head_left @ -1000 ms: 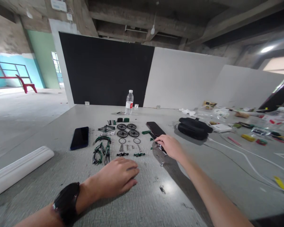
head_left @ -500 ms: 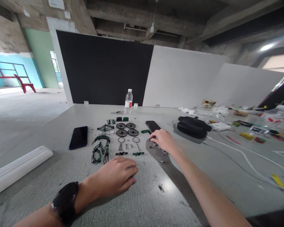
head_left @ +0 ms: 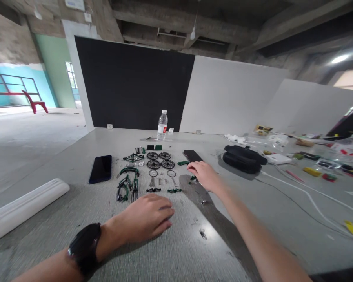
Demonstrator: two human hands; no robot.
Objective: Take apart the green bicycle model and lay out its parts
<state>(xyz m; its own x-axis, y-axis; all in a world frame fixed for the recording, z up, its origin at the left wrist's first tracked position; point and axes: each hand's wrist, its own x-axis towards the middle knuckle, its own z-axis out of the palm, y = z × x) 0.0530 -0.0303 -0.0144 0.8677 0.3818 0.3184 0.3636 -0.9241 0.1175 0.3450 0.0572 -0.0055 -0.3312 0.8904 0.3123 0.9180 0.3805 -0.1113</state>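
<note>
My left hand rests on the grey table with its fingers loosely stretched out and nothing in them. Just beyond it lie two small dark green bars. My right hand hovers over small green and metal parts, its fingers bent down and partly hidden; whether they hold anything does not show. Close to those fingertips are a green crank-like piece and a black phone. Several toy bicycle wheels sit in rows, with a bicycle frame and curved green parts to their left.
A blue-edged phone and a long white object lie on the left. At the back stands a water bottle. A black case, white cables and assorted clutter occupy the right side.
My right hand has lifted slightly off the small parts, showing more of the green piece under it. My left hand stays where it was. The whole view has shifted a little.
</note>
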